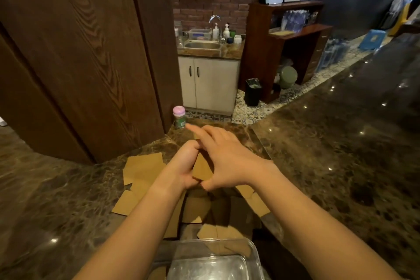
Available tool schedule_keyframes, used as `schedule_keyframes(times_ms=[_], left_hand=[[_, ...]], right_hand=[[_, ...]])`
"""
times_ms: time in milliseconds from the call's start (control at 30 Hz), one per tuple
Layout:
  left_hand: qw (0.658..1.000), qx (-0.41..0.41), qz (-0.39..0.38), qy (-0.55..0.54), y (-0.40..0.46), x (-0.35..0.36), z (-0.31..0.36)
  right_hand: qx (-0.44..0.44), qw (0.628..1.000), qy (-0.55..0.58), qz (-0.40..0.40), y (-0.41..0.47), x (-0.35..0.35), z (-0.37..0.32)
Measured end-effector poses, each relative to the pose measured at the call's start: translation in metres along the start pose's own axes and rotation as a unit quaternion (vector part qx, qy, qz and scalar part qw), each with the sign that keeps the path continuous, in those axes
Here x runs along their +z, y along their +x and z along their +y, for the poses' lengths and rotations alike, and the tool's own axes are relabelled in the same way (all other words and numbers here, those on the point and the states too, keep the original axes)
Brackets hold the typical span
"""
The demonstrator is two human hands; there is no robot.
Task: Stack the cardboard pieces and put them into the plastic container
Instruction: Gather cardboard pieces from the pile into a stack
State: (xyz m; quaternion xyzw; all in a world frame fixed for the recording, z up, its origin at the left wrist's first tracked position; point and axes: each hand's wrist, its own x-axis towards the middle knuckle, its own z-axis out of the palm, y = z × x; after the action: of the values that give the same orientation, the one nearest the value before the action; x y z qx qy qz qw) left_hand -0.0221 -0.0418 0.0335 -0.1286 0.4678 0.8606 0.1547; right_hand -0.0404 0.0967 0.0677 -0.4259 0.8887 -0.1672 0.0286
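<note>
Both hands hold one small stack of brown cardboard pieces [201,169] above the marble counter. My left hand [184,166] grips its left edge, fingers curled round it. My right hand [223,158] grips the right edge with thumb below, its index finger stretched out toward the far left. Several loose cardboard pieces [142,169] lie scattered on the counter under and around my arms. A clear plastic container [229,259] stands at the near edge, between my forearms, open at the top.
A small jar with a pink lid [179,117] stands at the counter's far corner beside a dark wooden panel [75,59]. The marble counter [341,154] runs on to the right. Beyond it are a sink cabinet and shelves.
</note>
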Motion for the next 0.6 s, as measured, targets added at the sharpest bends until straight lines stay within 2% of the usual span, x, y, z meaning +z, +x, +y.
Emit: schedule_keyframes(times_ms=[100,167,233,267,300,367,400,467,600], left_hand=[[0.999,-0.032,-0.009,-0.027,0.004,0.001,-0.012],[0.998,-0.045,-0.006,-0.047,0.002,0.001,-0.015],[0.997,-0.011,0.004,-0.072,0.004,-0.006,-0.014],[0.996,0.007,0.002,-0.094,0.004,-0.009,-0.013],[0.993,0.018,-0.003,-0.118,0.004,-0.013,-0.012],[0.990,0.035,-0.002,-0.136,0.005,-0.015,-0.013],[0.990,0.036,0.010,-0.138,0.007,-0.016,-0.014],[0.988,0.038,0.024,-0.150,0.015,-0.012,-0.016],[0.986,0.031,0.049,-0.157,0.028,-0.003,-0.027]], right_hand=[[0.001,1.000,0.011,-0.019,-0.003,0.014,0.007],[0.034,0.993,0.115,-0.019,-0.005,0.018,0.020],[0.146,0.946,0.272,0.097,-0.010,0.013,0.046],[0.238,0.913,0.287,0.167,-0.013,0.012,0.068],[0.341,0.890,0.235,0.192,-0.018,0.012,0.089],[0.511,0.848,0.101,0.099,-0.032,0.024,0.125],[0.550,0.831,0.077,0.041,-0.040,0.034,0.134],[0.581,0.811,0.074,-0.019,-0.049,0.055,0.141],[0.592,0.800,0.098,-0.017,-0.053,0.073,0.143]])
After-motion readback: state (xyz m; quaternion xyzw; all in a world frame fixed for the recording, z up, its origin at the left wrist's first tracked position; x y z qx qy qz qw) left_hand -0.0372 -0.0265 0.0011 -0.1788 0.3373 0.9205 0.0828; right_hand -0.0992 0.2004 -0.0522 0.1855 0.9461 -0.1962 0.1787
